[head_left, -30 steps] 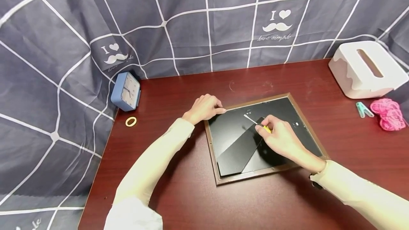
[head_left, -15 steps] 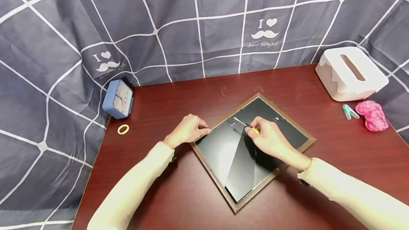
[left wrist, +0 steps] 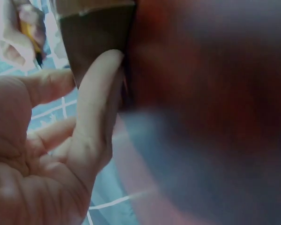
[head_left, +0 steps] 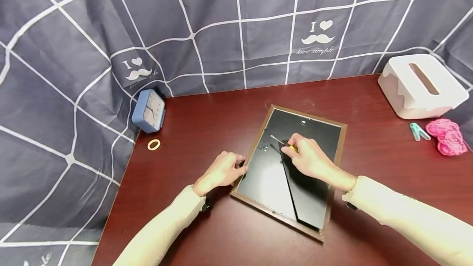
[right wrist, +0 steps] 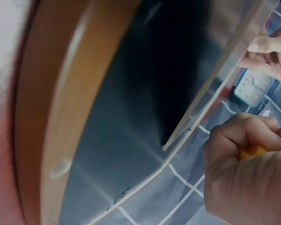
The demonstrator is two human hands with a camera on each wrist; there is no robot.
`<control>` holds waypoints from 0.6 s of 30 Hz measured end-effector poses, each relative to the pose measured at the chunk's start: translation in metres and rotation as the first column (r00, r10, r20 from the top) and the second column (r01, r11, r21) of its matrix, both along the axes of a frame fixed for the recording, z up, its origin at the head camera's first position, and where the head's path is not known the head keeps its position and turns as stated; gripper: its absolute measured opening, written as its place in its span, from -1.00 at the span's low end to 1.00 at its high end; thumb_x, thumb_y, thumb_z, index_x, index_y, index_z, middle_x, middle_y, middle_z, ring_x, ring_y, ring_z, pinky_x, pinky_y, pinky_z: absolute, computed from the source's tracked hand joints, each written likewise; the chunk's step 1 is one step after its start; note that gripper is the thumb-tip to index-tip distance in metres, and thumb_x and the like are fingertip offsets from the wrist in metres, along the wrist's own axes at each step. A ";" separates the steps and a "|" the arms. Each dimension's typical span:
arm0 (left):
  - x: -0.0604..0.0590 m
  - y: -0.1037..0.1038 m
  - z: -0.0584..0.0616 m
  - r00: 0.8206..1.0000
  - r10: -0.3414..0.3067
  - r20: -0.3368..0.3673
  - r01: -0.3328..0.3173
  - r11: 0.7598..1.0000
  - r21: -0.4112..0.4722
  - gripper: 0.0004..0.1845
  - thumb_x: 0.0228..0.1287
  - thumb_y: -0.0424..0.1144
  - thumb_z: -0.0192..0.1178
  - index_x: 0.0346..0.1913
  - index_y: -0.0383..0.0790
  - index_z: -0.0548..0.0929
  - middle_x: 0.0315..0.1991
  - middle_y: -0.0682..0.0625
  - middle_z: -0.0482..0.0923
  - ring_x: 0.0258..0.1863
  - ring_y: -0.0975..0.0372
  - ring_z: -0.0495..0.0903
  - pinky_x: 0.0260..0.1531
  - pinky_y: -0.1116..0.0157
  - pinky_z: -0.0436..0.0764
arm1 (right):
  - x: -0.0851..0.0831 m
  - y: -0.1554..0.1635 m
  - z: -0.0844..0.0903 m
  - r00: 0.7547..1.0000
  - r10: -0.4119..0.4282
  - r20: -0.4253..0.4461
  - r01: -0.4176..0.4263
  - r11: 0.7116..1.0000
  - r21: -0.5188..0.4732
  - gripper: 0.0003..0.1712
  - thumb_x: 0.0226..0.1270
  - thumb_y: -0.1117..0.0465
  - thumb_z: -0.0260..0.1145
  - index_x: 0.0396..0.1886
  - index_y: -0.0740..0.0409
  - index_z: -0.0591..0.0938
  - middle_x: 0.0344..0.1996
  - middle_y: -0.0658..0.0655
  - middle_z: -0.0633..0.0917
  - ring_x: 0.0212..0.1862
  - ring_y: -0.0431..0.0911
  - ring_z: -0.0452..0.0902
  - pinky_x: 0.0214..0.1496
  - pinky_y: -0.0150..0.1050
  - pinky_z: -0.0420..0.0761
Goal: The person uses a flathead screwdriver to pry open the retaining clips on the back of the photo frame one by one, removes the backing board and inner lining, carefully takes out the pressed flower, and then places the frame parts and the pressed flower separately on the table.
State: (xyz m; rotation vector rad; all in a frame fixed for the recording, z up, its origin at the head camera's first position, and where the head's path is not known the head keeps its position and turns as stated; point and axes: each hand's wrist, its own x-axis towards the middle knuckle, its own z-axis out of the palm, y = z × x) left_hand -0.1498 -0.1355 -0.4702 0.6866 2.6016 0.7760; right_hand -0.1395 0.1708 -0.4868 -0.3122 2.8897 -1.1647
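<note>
A picture frame (head_left: pixel 271 212) lies back side up on the table, brown border round a black backing board. Its black stand flap (head_left: pixel 308 200) slants across the right half, and a small metal hanger (head_left: pixel 264 147) is at the left. My left hand (head_left: pixel 221 170) grips the frame's left edge, thumb by the top and a finger pressed to its side in the left wrist view. My right hand (head_left: pixel 309 157) holds a screwdriver (head_left: pixel 277 139) by its yellow handle, above the board with the metal shaft pointing left. Most of the handle is hidden in the fist.
A blue alarm clock (head_left: pixel 149 111) and a yellow ring (head_left: pixel 153 145) stand at the left. To the right are a white tissue box (head_left: pixel 421 87), a teal clip (head_left: pixel 419 131) and pink yarn (head_left: pixel 448 136). A grey checked curtain (head_left: pixel 266 36) hangs behind the reddish-brown table (head_left: pixel 199 134).
The frame has turned clockwise on the table, from lying wide to standing lengthwise. My left hand has moved nearer with its edge; the right hand keeps the screwdriver and shifted slightly left.
</note>
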 end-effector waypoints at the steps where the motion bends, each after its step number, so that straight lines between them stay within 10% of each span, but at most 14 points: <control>1: 0.007 0.002 0.010 0.998 0.027 0.050 -0.028 1.000 0.009 -0.52 0.52 -0.16 0.31 0.35 -0.36 0.70 -0.54 0.11 0.70 -0.65 0.36 0.64 -0.31 0.36 0.72 | -0.004 0.000 -0.005 1.000 0.001 0.000 -0.001 1.000 0.016 -0.68 0.60 -0.08 0.39 -0.14 0.06 0.62 -0.61 -0.05 0.55 -0.51 -0.16 0.42 -0.45 -0.33 0.33; 10: 0.040 0.017 0.019 0.918 0.185 0.351 -0.227 0.971 0.082 -0.20 0.46 -0.35 0.28 0.68 -0.42 0.24 -0.56 -0.06 0.70 -0.68 0.23 0.78 -0.13 0.26 0.91 | -0.029 -0.009 -0.020 0.995 0.026 0.091 -0.038 0.990 0.133 -0.73 0.58 -0.04 0.40 -0.10 0.05 0.62 -0.54 -0.02 0.63 -0.36 -0.10 0.57 -0.24 -0.26 0.56; 15: 0.049 0.025 0.016 0.892 0.254 0.373 -0.298 0.952 0.064 -0.10 0.43 -0.32 0.28 0.73 -0.36 0.13 -0.50 -0.05 0.67 -0.69 0.25 0.78 0.38 0.18 0.74 | -0.038 -0.015 -0.021 0.984 0.055 0.172 -0.082 0.985 0.153 -0.77 0.59 -0.01 0.35 -0.08 0.05 0.63 -0.45 -0.02 0.70 -0.29 -0.08 0.64 -0.14 -0.20 0.63; 18: 0.047 0.027 0.015 0.872 0.262 0.413 -0.323 0.943 0.083 -0.08 0.45 -0.31 0.31 0.75 -0.31 0.09 -0.45 -0.06 0.71 -0.65 0.22 0.80 0.28 0.14 0.80 | -0.041 -0.021 -0.018 0.974 0.072 0.216 -0.105 0.984 0.144 -0.75 0.60 -0.01 0.34 -0.07 0.08 0.66 -0.38 0.01 0.74 -0.26 -0.07 0.65 -0.13 -0.19 0.64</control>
